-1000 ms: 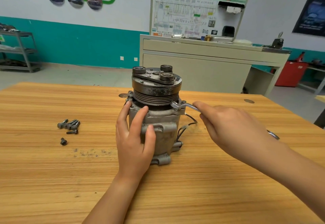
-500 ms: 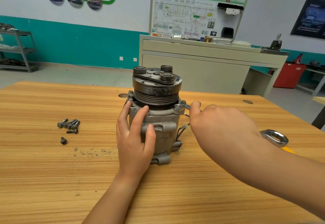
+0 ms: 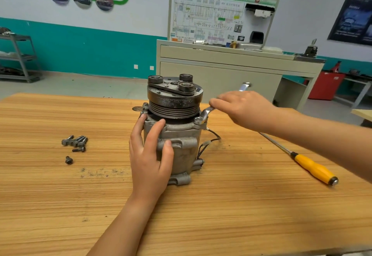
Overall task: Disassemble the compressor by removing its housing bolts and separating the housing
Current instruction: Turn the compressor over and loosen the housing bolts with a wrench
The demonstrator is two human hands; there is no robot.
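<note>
Two hands share the job: the left hand [image 3: 150, 155] clasps the upright grey metal compressor [image 3: 175, 127] to steady it. The right hand [image 3: 244, 108] grips a silver ring spanner [image 3: 203, 116] seated on the housing bolt at the body's three o'clock.

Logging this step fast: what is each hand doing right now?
Left hand: wrapped around the grey metal compressor housing, steadying it.
Right hand: closed on the silver ring wrench, whose ring end sits on a housing bolt.
</note>
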